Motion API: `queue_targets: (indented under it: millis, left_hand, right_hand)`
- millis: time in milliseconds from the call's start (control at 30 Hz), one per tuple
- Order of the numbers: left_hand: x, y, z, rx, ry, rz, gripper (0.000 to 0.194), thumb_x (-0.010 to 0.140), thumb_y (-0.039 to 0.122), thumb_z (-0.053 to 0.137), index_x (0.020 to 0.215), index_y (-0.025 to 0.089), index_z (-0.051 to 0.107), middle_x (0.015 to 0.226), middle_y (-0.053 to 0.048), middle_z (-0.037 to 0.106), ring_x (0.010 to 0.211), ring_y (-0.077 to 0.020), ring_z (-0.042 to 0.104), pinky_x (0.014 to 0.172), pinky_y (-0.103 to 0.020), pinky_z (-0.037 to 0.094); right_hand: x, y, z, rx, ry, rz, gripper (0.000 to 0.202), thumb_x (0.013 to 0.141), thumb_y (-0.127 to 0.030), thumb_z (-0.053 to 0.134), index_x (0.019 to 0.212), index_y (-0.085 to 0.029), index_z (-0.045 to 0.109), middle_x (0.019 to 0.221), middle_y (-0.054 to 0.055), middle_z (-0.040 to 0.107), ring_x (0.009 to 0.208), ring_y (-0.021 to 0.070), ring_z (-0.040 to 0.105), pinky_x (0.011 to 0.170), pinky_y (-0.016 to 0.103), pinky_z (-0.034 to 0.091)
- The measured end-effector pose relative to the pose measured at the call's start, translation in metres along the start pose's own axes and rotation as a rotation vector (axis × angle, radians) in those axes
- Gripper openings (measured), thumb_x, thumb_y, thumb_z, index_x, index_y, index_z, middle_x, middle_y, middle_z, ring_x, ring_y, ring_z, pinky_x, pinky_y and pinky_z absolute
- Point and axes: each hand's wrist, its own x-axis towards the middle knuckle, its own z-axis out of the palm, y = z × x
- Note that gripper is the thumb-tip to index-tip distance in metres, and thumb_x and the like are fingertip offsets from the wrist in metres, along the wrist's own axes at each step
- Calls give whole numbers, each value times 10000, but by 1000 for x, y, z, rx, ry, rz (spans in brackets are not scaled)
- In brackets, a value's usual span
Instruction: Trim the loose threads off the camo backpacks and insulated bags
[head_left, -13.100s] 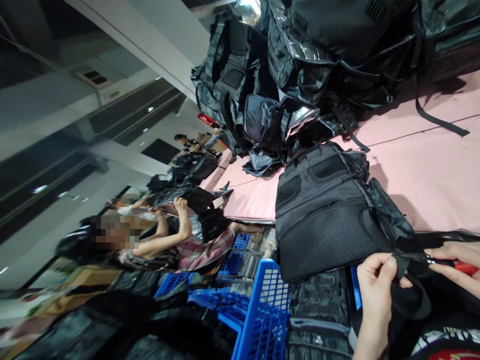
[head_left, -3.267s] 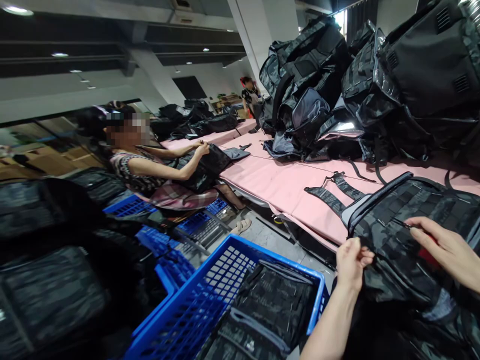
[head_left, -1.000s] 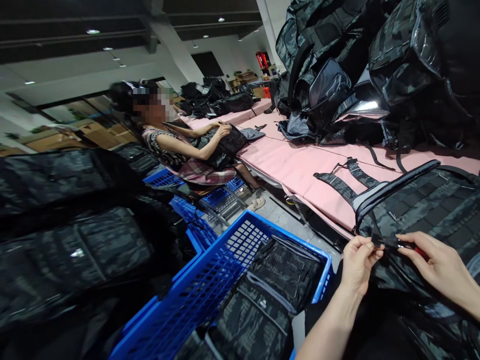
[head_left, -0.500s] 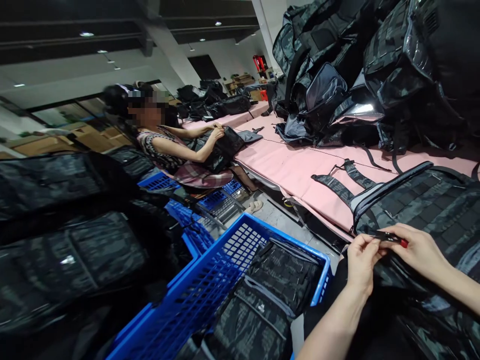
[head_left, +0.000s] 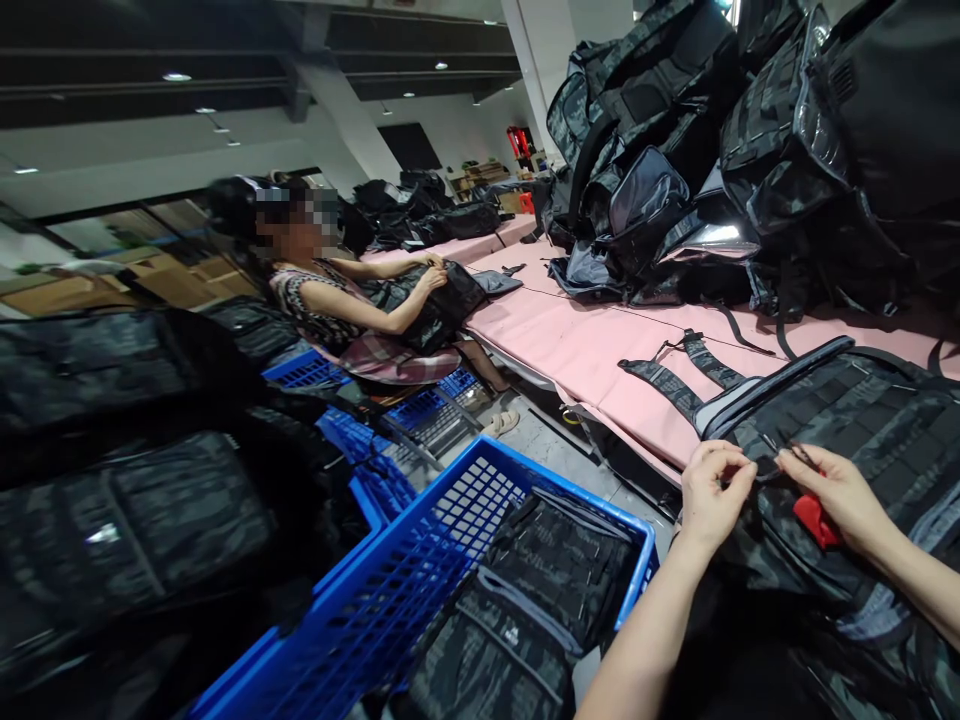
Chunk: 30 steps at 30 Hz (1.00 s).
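Observation:
A dark camouflage backpack [head_left: 847, 420] lies partly on the pink table edge and slopes down toward my lap. Over its near left corner, my left hand [head_left: 705, 495] is closed in a pinch, thumb against forefinger; what sits between those fingertips is too small to make out. Just to the right, my right hand [head_left: 847, 500] grips red-handled thread snips [head_left: 816, 522]. Their dark blades point up and left past my fingers, close to the left fingertips. The backpack's shoulder straps [head_left: 664, 385] stretch out on the table behind it.
A blue plastic basket [head_left: 330, 600] holding packed camouflage backpacks [head_left: 495, 650] stands to my left. More backpacks [head_left: 150, 530] are piled at far left. A heap of bags [head_left: 675, 180] covers the back of the pink table [head_left: 555, 330]. A co-worker [head_left: 330, 300] sits handling a bag.
The hands have moved slightly apart. The snips have turned in my right hand, so the red handle now hangs below the fingers and the blades show above. The camera view has shifted a little.

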Motion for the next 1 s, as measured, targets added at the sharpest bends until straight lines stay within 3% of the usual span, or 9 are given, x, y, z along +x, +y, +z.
queue_targets:
  millis: [167,267,367,533,1000]
  left_hand:
    - [-1,-5,4,-296,148,-247,186,698,289,730,624,160,618,852,-23,591,615,-101,518,601,-246,420]
    - [-3,-5,5,-328,160,-266,198,672,289,732,623,152,597,847,-13,577,604,-88,504,603,-241,404]
    - [-3,-3,5,-342,174,-274,201,664,287,724,622,153,581,852,-12,576,604,-85,495,606,-241,396]
    - [-4,-2,6,-362,188,-280,197,670,278,715,615,154,572,857,-11,579,595,-77,475,610,-240,385]
    - [-5,-4,6,-399,175,-265,165,672,251,708,621,152,587,847,-7,575,596,-74,451,611,-240,368]
  right_hand:
    - [-5,9,-10,-176,171,19,550,838,-723,572,999,-210,689,993,71,703,864,238,655,698,321,510]
    - [-12,7,-10,-399,235,-164,467,929,-651,495,1097,-240,640,1062,44,682,902,216,649,750,316,499]
    - [-17,-1,-7,-530,205,-386,363,1001,-537,445,1056,-230,630,925,27,665,758,173,624,672,290,482]
    - [-20,-5,-5,-638,207,-577,198,1021,-363,480,1081,-217,600,933,19,667,827,174,630,722,299,480]
    - [-18,-7,-7,-610,247,-529,197,1011,-376,506,1026,-218,623,903,16,670,788,171,625,668,293,480]
